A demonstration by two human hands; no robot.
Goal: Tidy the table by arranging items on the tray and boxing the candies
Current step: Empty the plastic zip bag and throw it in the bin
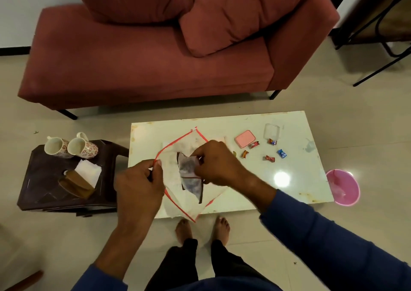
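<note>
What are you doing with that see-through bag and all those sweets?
A person stands at a white low table. The left hand pinches the red-edged clear plastic bag open, while the right hand grips a dark wrapper at its mouth. Five wrapped candies lie loose on the table beside a pink lid and a clear plastic box.

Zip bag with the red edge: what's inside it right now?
Inside the clear zip bag, a dark wrapper shows through the plastic. The right hand covers its upper part; the left hand pinches the bag's edge. Anything else inside cannot be made out.
</note>
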